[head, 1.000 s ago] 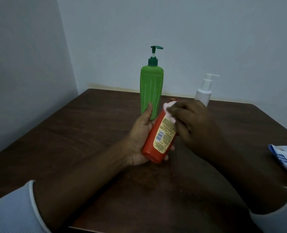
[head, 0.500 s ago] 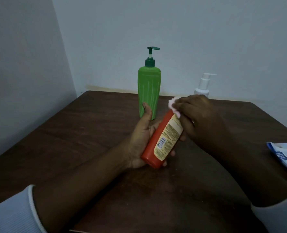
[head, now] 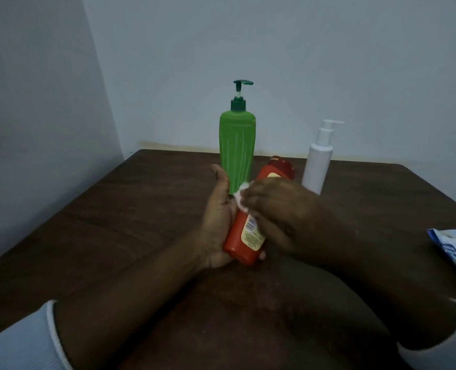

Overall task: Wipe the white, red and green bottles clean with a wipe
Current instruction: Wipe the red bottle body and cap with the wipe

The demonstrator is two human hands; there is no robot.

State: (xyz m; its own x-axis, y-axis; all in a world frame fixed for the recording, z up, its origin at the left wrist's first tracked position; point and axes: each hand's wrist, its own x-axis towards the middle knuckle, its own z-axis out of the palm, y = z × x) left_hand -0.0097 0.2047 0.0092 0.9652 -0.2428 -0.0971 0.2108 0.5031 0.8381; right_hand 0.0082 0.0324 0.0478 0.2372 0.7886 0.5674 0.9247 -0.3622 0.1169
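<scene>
A single view is supplied, taken by a wide-angle camera worn on the head. The scene is viewed forward and downward, across the desk (head: pixel 115 222) toward the far wall corner (head: pixel 109 102). The left hand (head: pixel 219 222) and right hand (head: pixel 280 209) are framed close, at the centre, with both forearms (head: pixel 131 284) entering from the near edge. The desk's near right part is cropped by the frame

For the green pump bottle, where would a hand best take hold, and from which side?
Probably round the green bottle mid-body, from the left side: it stands upright, the pump is thin, and the white bottle stands to its right.
</scene>
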